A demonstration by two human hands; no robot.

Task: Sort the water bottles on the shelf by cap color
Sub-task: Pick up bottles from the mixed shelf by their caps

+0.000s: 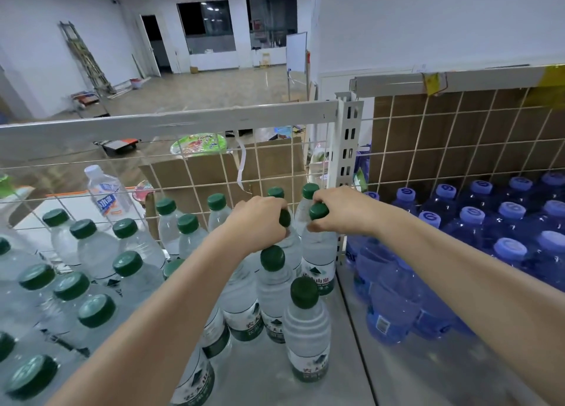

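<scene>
near the middle of the frame, two clear plastic water bottles with dark green caps are held by their tops on the grey shelf. the left hand is clenched round one cap, and the right hand round the other. being full, they are likely heavy and slippery, so the ridged cap is judged the best place to hold.

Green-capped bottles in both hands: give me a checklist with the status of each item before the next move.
1. Left hand grips the neck of a green-capped bottle: ok.
2. Right hand grips the second green-capped bottle at its neck: ok.
3. Both held bottles sit on the green side, left of the white post: ok.
4. Blue bottles stay right of the post, none among the green: ok.
5. Whether the held bottles are lifted off the shelf: cannot tell, their bases are hidden.
6. White-capped bottle at back left, behind the wire grid, unsorted: not ok.
</scene>
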